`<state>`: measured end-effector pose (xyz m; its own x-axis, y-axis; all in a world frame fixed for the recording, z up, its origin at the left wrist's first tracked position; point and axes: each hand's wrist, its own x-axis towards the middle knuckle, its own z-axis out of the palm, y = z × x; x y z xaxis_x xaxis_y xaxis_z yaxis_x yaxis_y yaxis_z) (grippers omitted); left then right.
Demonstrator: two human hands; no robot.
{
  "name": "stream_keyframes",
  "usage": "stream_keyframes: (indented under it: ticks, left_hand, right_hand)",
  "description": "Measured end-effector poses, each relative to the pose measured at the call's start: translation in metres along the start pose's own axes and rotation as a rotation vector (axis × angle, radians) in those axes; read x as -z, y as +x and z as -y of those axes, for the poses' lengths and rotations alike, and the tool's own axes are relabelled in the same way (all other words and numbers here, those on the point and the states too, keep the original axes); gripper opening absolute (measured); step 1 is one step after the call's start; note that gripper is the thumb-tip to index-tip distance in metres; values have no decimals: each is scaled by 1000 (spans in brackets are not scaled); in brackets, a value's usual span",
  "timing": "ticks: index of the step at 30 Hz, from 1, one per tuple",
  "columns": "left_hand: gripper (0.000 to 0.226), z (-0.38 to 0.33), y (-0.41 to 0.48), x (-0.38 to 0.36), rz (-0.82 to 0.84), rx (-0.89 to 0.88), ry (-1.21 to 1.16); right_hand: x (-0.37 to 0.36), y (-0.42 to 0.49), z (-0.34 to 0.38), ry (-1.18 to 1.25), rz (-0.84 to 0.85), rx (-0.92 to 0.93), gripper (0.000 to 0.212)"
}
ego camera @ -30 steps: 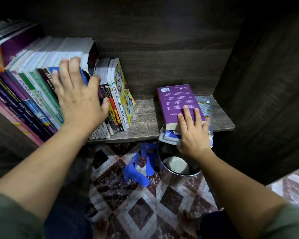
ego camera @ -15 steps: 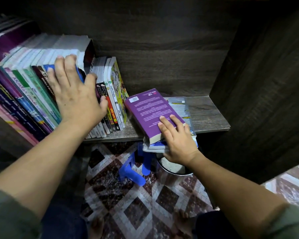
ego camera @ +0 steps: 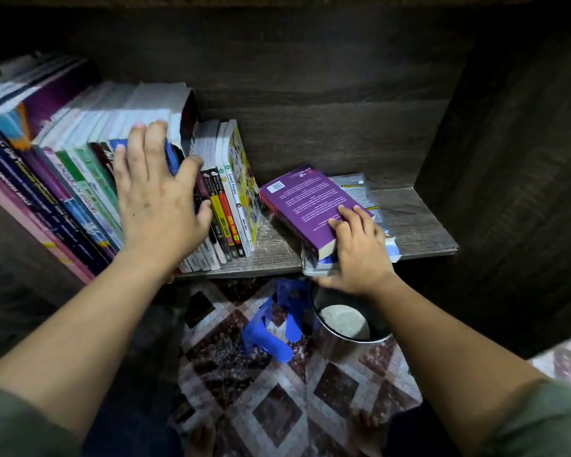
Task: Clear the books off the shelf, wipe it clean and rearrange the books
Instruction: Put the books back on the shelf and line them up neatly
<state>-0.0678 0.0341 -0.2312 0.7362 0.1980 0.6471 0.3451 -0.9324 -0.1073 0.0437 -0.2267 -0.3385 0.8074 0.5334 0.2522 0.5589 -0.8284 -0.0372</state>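
Swung leftward since a second ago, the purple book [ego camera: 304, 202] now angles its far corner at the row [ego camera: 80, 179] of upright books. Right fingers [ego camera: 346, 215] curl over the book's near edge, thumb below the front edge of the pile [ego camera: 360, 189]; the right hand [ego camera: 353, 255] grips book and pile, which overhang the shelf [ego camera: 419, 225]. Left of the book, left fingers [ego camera: 155, 143] lie straight and spread on the row's spines, the left hand [ego camera: 155, 206] pressing flat. Below the book, a pot [ego camera: 343, 328] and a blue stool [ego camera: 274, 328] stand on the floor [ego camera: 327, 390].
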Motion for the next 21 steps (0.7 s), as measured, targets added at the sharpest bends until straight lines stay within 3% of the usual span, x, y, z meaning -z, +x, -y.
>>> stream_keyframes:
  ticks: [5,10,13,18,21]
  left_hand:
    - [60,2,0,0,9,-7,5]
    - [61,1,1,-1,19,-3,17]
    - [60,2,1,-2,21,-6,19]
    - [59,3,0,-1,22,-13,16]
    - [59,5,0,1,20,-23,14]
  right_hand:
    - [23,14,18,-88,14,-132,100]
    - [27,26,29,187,123,-372,104]
    - [32,32,37,342,107,-460,107]
    - [37,38,55,559,81,-551,100]
    - [49,42,68,516,5,-480,92]
